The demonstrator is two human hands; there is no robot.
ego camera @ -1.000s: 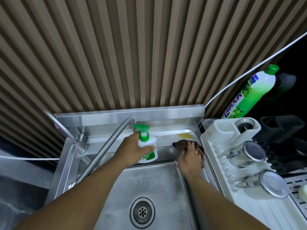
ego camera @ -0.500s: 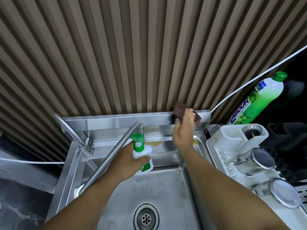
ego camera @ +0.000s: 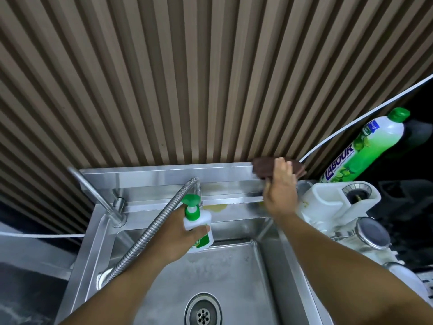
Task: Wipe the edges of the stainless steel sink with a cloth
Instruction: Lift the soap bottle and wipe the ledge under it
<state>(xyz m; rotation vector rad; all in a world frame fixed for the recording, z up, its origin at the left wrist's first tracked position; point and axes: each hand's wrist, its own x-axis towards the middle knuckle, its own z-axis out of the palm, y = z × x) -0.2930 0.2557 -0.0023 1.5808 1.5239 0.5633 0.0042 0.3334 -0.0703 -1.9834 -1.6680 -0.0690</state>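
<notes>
The stainless steel sink (ego camera: 164, 174) fills the lower middle, with a raised back edge against the slatted wall. My right hand (ego camera: 280, 191) presses a dark brown cloth (ego camera: 263, 168) onto the right end of that back edge. My left hand (ego camera: 178, 235) holds a white pump bottle with a green top (ego camera: 196, 221), lifted just above the sink's rear ledge. A yellowish stain (ego camera: 216, 207) lies on the ledge beside the bottle.
A flexible metal hose (ego camera: 150, 231) and a tap (ego camera: 100, 198) stand at the left rear. The drain (ego camera: 203, 311) is in the basin. A white dish rack (ego camera: 328, 202) with steel containers and a green detergent bottle (ego camera: 365, 146) sits to the right.
My right hand lifted the cloth from the rear ledge up onto the top back edge, then slid it right to the corner. My left hand kept the pump bottle raised.
</notes>
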